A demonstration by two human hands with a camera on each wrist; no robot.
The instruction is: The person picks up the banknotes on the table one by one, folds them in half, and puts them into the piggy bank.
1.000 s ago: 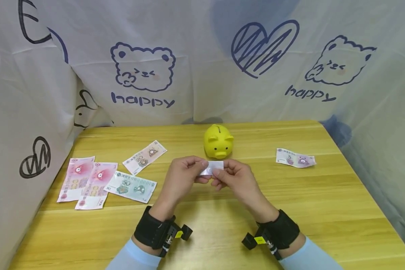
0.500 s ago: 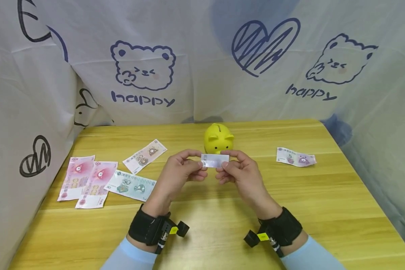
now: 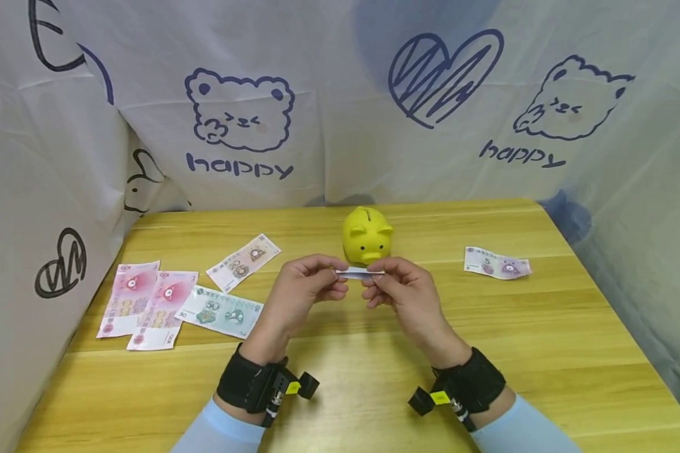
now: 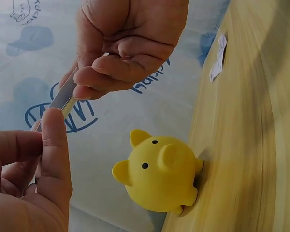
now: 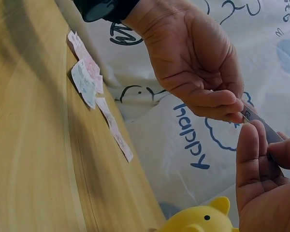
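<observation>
Between both hands, in front of the yellow piggy bank (image 3: 367,234), is a narrow folded banknote (image 3: 361,272), raised off the table and seen nearly edge-on. My left hand (image 3: 305,290) pinches its left end with thumb and fingers. The right end is pinched by my right hand (image 3: 409,290). In the left wrist view the folded note (image 4: 63,98) spans the gap between the hands, apart from the piggy bank (image 4: 160,174). Fingers cover both of its ends. The coin slot shows on top of the piggy bank in the head view.
On the left of the wooden table (image 3: 351,377) lie two overlapping pink 100 notes (image 3: 127,299), a green 50 note (image 3: 221,313) touching one of them, and a brownish 20 note (image 3: 243,263). A purple 5 note (image 3: 496,263) lies right. A printed cloth (image 3: 351,126) hangs behind.
The folded banknote first rose and turned its face toward the head camera, then dipped and tilted nearly edge-on. Both hands kept hold of it. The piggy bank and loose notes stayed put.
</observation>
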